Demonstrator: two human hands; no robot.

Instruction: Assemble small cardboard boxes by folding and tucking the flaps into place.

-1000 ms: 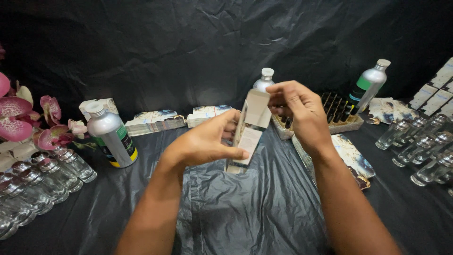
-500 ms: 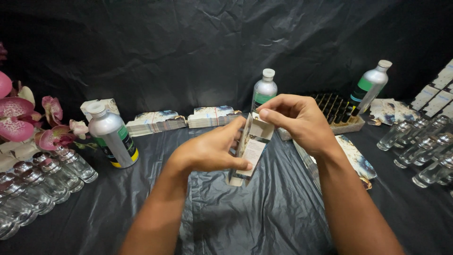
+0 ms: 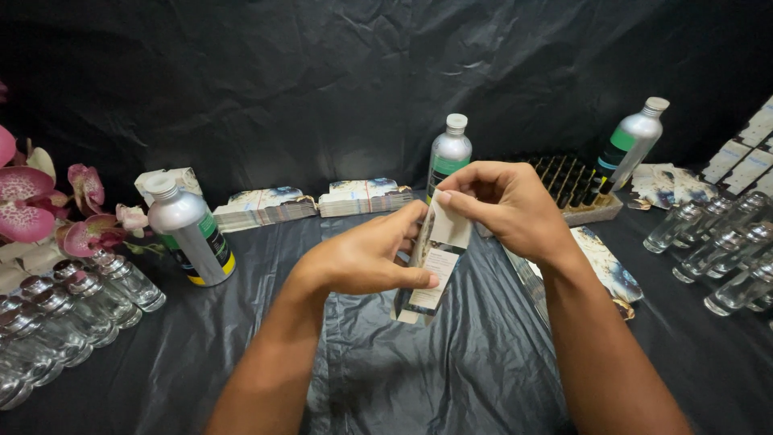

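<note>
Held above the black plastic sheet, in the middle: a small printed carton, tilted. Gripped around its lower part by the left hand, thumb across the front. Pinched at its top flap by the fingers of the right hand. Just behind: a silver bottle with green label and a tray of dark vials. On the left: another silver bottle, clear glass bottles, pink orchid flowers. On the right: more glass bottles.
</note>
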